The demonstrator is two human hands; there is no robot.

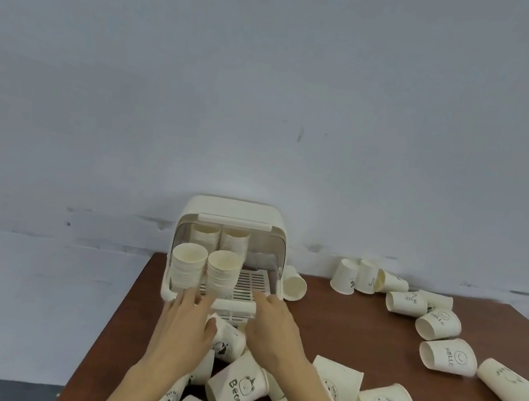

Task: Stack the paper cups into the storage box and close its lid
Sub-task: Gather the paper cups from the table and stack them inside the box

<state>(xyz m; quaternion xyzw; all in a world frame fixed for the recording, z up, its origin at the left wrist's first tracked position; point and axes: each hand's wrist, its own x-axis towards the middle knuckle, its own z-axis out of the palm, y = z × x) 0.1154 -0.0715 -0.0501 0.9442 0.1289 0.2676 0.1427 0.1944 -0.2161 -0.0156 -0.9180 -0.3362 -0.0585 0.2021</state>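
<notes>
A cream storage box [233, 211] stands at the table's far left corner with its lid rolled up and its front open. Inside, stacks of paper cups [187, 268] fill the left part; the slatted tray floor [251, 285] on the right is bare. My left hand [186, 321] lies at the box's front rim with its thumb against a lying cup [228, 342]. My right hand [272, 326] rests flat on the front rim, fingers apart, holding nothing. Loose printed cups [238, 387] lie between my forearms.
Several more paper cups [448, 354] lie scattered over the brown table [357, 329] to the right and near front. One cup [295, 283] lies against the box's right side. A pale wall stands behind; the table's left edge runs close to the box.
</notes>
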